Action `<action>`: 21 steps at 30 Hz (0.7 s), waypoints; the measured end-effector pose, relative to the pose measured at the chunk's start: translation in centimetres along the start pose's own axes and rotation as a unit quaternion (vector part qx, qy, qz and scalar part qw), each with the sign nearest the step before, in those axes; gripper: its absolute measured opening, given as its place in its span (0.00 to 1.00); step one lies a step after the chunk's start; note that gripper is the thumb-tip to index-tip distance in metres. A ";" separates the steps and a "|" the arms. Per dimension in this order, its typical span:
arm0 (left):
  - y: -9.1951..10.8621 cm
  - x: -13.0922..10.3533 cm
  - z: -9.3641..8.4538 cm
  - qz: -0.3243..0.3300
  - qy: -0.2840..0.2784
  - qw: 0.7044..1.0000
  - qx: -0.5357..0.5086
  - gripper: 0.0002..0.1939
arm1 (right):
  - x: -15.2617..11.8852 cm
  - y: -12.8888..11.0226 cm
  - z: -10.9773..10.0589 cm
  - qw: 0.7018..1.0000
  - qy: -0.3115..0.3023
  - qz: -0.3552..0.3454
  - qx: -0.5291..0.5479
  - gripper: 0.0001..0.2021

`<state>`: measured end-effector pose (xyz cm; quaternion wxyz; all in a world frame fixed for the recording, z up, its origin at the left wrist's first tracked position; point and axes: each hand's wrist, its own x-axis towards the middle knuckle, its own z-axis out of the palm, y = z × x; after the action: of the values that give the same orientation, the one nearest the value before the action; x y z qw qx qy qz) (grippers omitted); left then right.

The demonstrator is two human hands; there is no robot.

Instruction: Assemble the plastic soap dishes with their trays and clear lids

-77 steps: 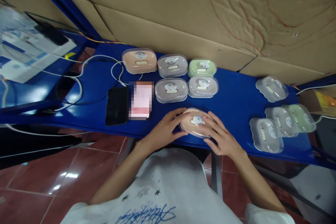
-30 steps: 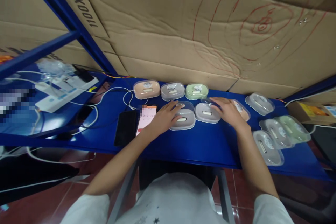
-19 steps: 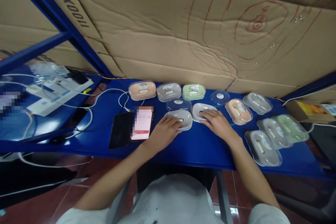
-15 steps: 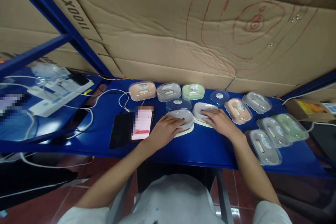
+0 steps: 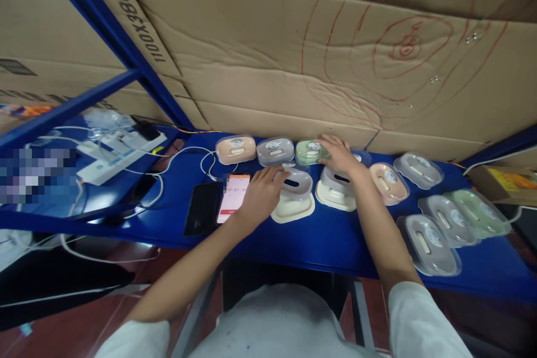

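Observation:
My left hand point(image 5: 263, 193) reaches over the left edge of a grey oval soap box piece point(image 5: 300, 182), fingers stretched out and touching or just above it. That piece has a dark slot and sits offset behind a cream tray point(image 5: 293, 210). Farther back, my right hand point(image 5: 339, 154) is at the right end of a light green soap box point(image 5: 308, 152) with a clear lid, fingers apart. Beneath its wrist lies another slotted grey soap box piece point(image 5: 333, 176), offset from a second cream tray point(image 5: 333, 197). A clear lid point(image 5: 361, 156) is partly hidden behind my right hand.
Peach point(image 5: 235, 150) and grey point(image 5: 276, 151) lidded soap boxes line the back. Several more stand right, including a peach one point(image 5: 388, 182) and a green one point(image 5: 478, 210). A lit phone point(image 5: 233, 201) and a dark phone point(image 5: 201, 210) lie left. Cables run from a power strip point(image 5: 121, 156).
My right hand has left the right grey piece and moved back to the green box. My left hand has shifted back slightly. Both grey pieces now sit farther back, exposing more of the cream trays.

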<state>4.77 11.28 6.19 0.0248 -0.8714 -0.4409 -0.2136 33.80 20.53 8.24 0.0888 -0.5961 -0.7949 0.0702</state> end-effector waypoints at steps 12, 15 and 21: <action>-9.5 9.7 1.5 -0.065 -0.116 0.991 0.011 0.19 | -2.4 0.6 -3.0 0.998 0.035 0.041 -0.033 0.20; -7.9 9.3 1.7 -0.064 -0.098 0.993 0.032 0.18 | -2.2 -1.4 -1.5 1.000 -0.020 0.005 -0.024 0.16; -5.7 8.3 2.9 -0.037 -0.157 0.986 0.041 0.16 | -0.9 -3.4 1.7 0.997 -0.074 -0.024 -0.029 0.18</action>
<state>5.72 21.70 5.98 -0.0166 -0.8753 -0.4799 -0.0568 30.51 18.67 7.27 0.0143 -0.5722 -0.8152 0.0892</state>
